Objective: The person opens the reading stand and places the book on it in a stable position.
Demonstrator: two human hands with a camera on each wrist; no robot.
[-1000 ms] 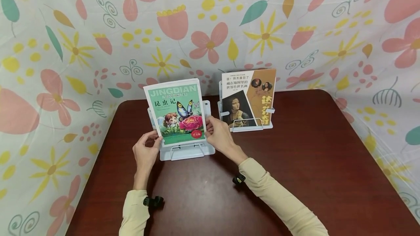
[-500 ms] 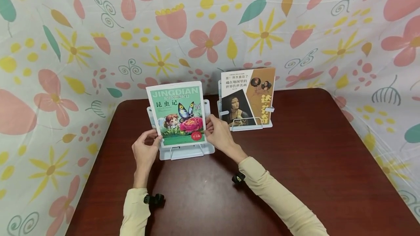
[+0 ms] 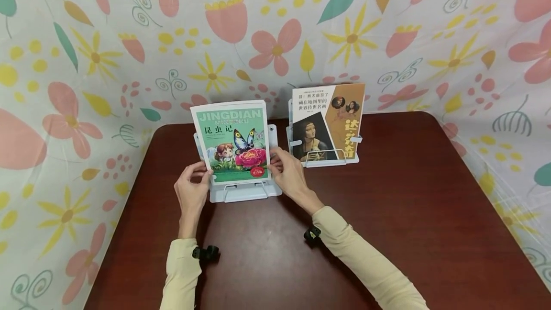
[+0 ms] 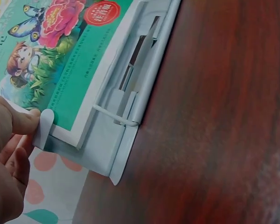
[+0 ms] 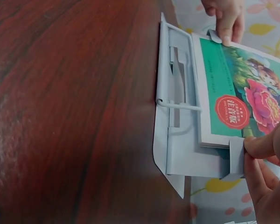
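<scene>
A green children's book (image 3: 234,147) with a butterfly and a pink flower on its cover leans on a white metal book stand (image 3: 247,193). At the stand's left side my left hand (image 3: 192,190) pinches the small side clip (image 4: 44,127), its thumb by the book's lower corner. Opposite it, my right hand (image 3: 290,178) pinches the right-hand clip (image 5: 236,156) between thumb and finger. Both clips overlap the cover's edges. In the right wrist view a wire bar (image 5: 179,106) at the stand's front runs along the book's bottom edge.
To the right, a second white stand (image 3: 331,162) holds an orange and white book (image 3: 320,123) with a portrait. Both stand near the back edge of a dark red-brown table (image 3: 387,204). A flower-patterned cloth (image 3: 275,13) hangs behind.
The head view has tilted slightly, so everything sits a little higher in it. The green book's tilt varies slightly. Both hands stay at the stand's sides.
</scene>
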